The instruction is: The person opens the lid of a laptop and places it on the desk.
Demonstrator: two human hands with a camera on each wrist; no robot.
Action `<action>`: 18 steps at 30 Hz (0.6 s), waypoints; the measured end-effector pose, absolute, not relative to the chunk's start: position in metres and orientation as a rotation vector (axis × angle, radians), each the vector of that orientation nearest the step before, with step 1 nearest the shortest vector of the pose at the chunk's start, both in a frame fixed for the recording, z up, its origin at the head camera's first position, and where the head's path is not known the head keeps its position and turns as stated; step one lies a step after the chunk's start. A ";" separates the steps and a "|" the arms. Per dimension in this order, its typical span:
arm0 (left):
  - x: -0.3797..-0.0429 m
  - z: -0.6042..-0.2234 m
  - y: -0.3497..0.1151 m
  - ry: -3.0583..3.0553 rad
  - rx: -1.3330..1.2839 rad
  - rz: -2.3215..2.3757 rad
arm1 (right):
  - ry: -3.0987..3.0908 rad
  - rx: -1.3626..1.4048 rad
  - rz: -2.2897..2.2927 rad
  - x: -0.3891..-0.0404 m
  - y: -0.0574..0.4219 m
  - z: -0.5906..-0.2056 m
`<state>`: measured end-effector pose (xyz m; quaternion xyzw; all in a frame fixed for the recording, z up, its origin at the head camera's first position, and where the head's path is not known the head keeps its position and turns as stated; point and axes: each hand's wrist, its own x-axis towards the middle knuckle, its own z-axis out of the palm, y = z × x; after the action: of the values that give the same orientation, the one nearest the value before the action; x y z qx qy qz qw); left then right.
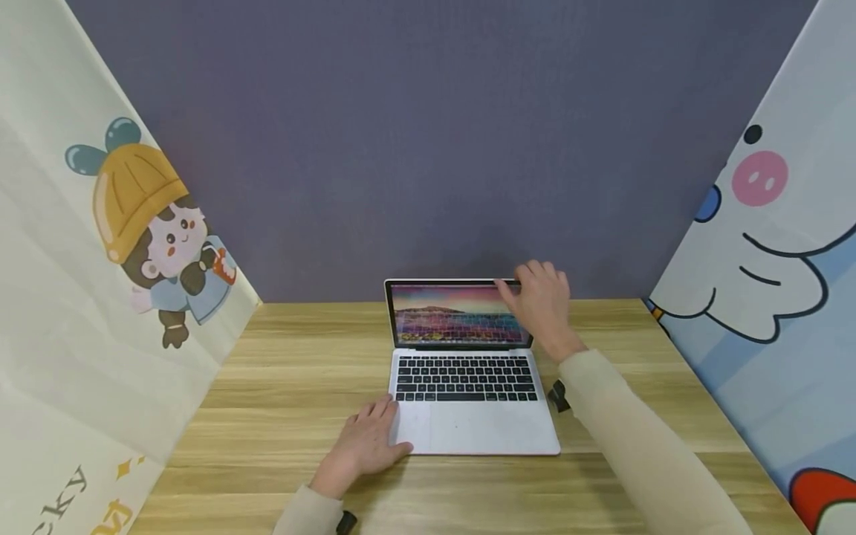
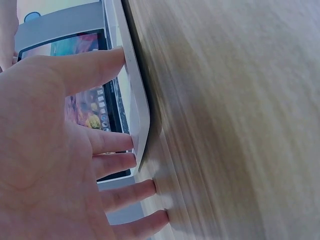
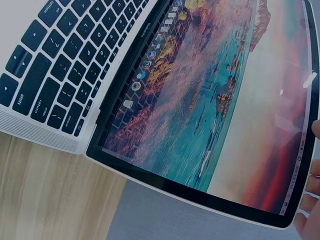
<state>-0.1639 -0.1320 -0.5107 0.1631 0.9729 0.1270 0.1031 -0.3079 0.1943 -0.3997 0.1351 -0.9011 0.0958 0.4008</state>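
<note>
A silver laptop (image 1: 475, 427) sits on the wooden table with its lid raised and a colourful seaside desktop lit on the screen (image 3: 200, 100). My right hand (image 1: 540, 301) grips the lid's top edge near the right corner, thumb on the screen side and fingers behind. At the base's front left corner lies my left hand (image 1: 370, 440). In the left wrist view its thumb and two fingers (image 2: 112, 165) touch the base, while the other two reach down to the wood. The black keyboard (image 1: 467, 379) shows between the hands.
The wooden table (image 1: 294, 379) extends on both sides of the laptop. A dark purple-grey panel (image 1: 441, 148) rises right behind the lid. Cartoon-printed white sheets stand at the left (image 1: 60, 260) and right (image 1: 769, 297). Black bands show at both wrists.
</note>
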 end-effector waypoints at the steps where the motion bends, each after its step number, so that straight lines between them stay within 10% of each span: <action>1: -0.164 -0.511 -0.132 2.871 0.480 0.372 | -2.289 0.339 0.246 -0.309 0.194 -0.399; 18: -0.164 -0.509 -0.131 2.857 0.471 0.347 | -2.356 0.297 0.251 -0.324 0.191 -0.398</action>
<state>-0.1638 -0.1308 -0.5093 0.1605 0.9734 0.1183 0.1126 -0.3240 0.1912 -0.3976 0.1158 -0.9173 0.0976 0.3682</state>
